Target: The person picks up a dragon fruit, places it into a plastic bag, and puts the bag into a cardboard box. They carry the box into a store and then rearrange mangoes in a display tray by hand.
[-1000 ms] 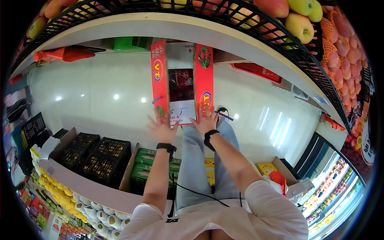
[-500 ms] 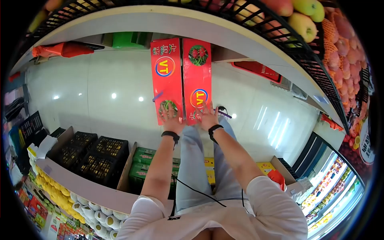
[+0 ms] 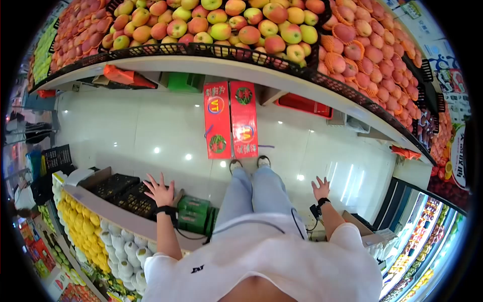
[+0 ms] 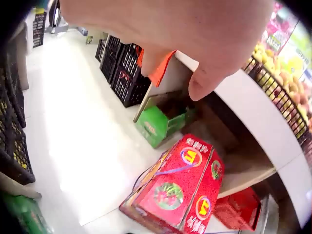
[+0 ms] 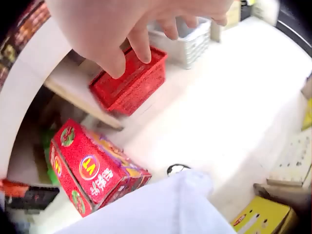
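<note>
A red cardboard box (image 3: 219, 138) marked VT stands on the floor just beyond the person's shoes, its two top flaps folded down and a narrow seam between them. Purple straps hang at its sides. Off to the left and well away from the box, the left hand (image 3: 160, 191) is spread with nothing in it. On the other side, the right hand (image 3: 321, 189) hovers with fingers apart, also holding nothing. In the left wrist view the box (image 4: 168, 195) lies below the hand; the right wrist view shows the box (image 5: 90, 168) at lower left.
Behind the box runs a fruit shelf with black baskets of mangoes (image 3: 221, 30). Beneath it sit a green carton (image 3: 185, 82) and a red basket (image 3: 304, 106). Black crates (image 3: 133, 200) and green boxes (image 3: 193, 214) stand at left, near a yellow carton (image 5: 263, 217) at right.
The box's flaps, partly raised at first, came down under both hands. Since then the hands have left the box and moved apart, and the head view has drawn back.
</note>
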Action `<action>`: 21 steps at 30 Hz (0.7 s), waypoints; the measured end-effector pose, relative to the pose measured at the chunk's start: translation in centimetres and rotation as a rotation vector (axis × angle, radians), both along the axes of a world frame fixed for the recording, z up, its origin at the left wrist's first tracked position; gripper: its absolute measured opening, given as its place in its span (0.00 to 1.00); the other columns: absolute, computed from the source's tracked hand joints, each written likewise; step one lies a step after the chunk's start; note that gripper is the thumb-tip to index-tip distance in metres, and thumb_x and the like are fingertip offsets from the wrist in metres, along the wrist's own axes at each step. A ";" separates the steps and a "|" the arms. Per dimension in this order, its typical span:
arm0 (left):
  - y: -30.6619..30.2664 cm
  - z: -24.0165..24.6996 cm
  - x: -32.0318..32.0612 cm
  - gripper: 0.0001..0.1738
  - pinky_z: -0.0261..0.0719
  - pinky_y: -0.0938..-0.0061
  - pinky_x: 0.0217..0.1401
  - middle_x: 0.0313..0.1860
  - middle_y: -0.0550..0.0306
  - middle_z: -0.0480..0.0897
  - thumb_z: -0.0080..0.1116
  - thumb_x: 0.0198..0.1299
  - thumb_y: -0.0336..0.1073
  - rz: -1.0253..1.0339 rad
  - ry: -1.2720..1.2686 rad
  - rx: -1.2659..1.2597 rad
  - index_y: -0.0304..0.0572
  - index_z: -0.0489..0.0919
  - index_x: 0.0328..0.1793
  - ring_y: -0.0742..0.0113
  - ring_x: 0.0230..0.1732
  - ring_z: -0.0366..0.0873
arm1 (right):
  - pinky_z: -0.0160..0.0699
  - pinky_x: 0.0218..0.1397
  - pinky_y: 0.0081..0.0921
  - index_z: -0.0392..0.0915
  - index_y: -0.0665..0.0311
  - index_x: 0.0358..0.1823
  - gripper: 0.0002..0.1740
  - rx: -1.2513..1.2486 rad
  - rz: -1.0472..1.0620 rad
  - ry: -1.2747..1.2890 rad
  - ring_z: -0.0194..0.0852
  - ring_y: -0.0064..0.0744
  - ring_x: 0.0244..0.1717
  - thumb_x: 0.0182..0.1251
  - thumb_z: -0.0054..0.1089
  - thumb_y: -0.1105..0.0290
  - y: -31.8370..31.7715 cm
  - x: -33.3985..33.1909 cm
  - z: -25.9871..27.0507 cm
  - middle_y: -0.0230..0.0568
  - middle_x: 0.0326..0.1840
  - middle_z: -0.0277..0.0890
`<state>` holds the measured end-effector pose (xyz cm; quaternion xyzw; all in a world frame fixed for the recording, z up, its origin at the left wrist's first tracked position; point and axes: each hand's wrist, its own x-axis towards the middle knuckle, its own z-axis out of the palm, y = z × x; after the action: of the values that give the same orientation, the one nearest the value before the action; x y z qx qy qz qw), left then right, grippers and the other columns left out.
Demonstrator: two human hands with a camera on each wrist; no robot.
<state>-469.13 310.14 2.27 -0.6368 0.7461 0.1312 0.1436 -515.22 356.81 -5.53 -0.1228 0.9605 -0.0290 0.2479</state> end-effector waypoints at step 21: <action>-0.1 22.7 -15.5 0.30 0.48 0.54 0.72 0.74 0.57 0.53 0.43 0.66 0.53 0.545 1.835 0.186 0.54 0.63 0.71 0.56 0.73 0.49 | 0.65 0.63 0.37 0.74 0.69 0.55 0.29 -0.370 -0.550 -0.111 0.69 0.48 0.60 0.57 0.61 0.57 24.2 4.1 -2.6 0.55 0.56 0.73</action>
<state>-484.67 310.00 24.93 -0.4236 0.3809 0.6659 -0.4817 -511.16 381.03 -8.10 0.1001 0.9210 -0.2755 0.2564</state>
